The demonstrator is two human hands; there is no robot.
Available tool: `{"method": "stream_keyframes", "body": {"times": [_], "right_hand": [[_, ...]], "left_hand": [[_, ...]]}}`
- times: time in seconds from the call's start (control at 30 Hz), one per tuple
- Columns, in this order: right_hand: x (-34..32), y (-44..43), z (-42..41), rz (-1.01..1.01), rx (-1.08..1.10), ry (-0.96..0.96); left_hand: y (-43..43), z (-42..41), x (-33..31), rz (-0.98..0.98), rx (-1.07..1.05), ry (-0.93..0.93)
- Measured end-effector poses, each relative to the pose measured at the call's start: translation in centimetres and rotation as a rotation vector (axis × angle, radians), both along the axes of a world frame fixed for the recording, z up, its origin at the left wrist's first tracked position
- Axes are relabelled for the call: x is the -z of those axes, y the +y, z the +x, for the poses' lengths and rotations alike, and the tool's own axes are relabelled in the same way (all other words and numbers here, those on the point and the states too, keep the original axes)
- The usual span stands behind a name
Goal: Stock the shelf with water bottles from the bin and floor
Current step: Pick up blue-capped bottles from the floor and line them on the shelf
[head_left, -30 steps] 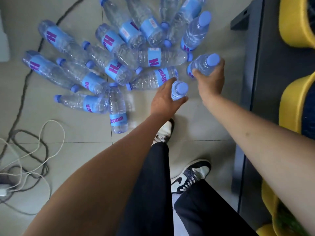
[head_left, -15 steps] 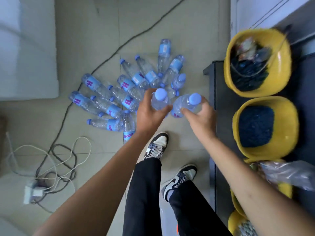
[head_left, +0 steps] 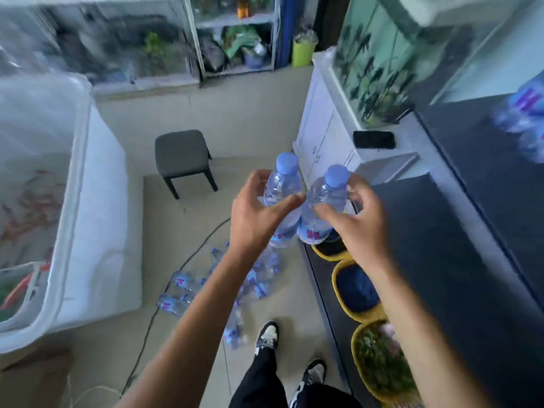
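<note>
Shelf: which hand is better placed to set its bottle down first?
Probably right. The right hand grips the right bottle beside the dark shelf; the left hand holds the left bottle farther out, over the floor.

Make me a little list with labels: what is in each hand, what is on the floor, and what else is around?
left hand: holds the first bottle upright, blue cap on top
right hand: holds the second bottle upright, close beside the first
floor: floor bottles lying in a pile
right side: dark shelf with yellow bowls lower down
also there: grey stool, black phone
</note>
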State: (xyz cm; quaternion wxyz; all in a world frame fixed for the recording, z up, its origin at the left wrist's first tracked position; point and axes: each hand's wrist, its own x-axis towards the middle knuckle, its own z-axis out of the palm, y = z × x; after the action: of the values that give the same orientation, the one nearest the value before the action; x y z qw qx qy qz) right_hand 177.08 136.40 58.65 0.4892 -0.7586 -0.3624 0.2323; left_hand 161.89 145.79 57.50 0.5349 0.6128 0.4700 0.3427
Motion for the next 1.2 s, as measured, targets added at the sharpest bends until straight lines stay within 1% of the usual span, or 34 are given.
{"method": "stream_keyframes", "body": {"times": [0.1, 0.2, 0.3, 0.4, 0.57, 0.7, 0.87, 0.97, 1.07, 1.13, 1.2], "right_hand": [[-7.9, -1.9, 2.5, 0.081, 0.04, -0.074], [-13.3, -4.3, 5.3, 0.146, 0.113, -0.121], [-16.5, -7.0, 8.7, 0.193, 0.191, -0.183], [-17.7, -10.2, 12.2, 0.185, 0.262, -0.245], [-16.7, -15.9, 16.7, 0.169, 0.359, -0.236], [-14.7, -19.5, 19.6, 0.149, 0.419, -0.208], [-13.1, -22.2, 22.2, 0.17, 0.447, -0.22], [-12.1, -22.9, 22.1, 0.221, 0.479, -0.267], [-10.7, -23.0, 21.3, 0.271, 0.539, -0.251], [-9.6, -22.9, 20.7, 0.297, 0.602, -0.198], [-8.7, -22.6, 20.0, 0.285, 0.628, -0.162]], "left_hand": [[0.3, 2.9, -7.5, 0.087, 0.103, -0.025], [-0.2, 6.5, -13.0, 0.145, 0.233, -0.07], [-1.3, 10.5, -16.5, 0.172, 0.353, -0.123], [-3.1, 14.7, -18.2, 0.177, 0.447, -0.106], [-7.4, 21.4, -17.9, 0.19, 0.576, -0.081], [-10.8, 25.8, -16.6, 0.21, 0.619, -0.077], [-14.1, 29.9, -15.0, 0.305, 0.596, 0.021], [-15.2, 31.6, -13.9, 0.341, 0.549, -0.014], [-15.6, 32.5, -12.4, 0.391, 0.536, -0.055], [-15.2, 32.4, -11.6, 0.396, 0.626, -0.087], [-14.0, 32.0, -10.3, 0.325, 0.834, -0.194]]}}
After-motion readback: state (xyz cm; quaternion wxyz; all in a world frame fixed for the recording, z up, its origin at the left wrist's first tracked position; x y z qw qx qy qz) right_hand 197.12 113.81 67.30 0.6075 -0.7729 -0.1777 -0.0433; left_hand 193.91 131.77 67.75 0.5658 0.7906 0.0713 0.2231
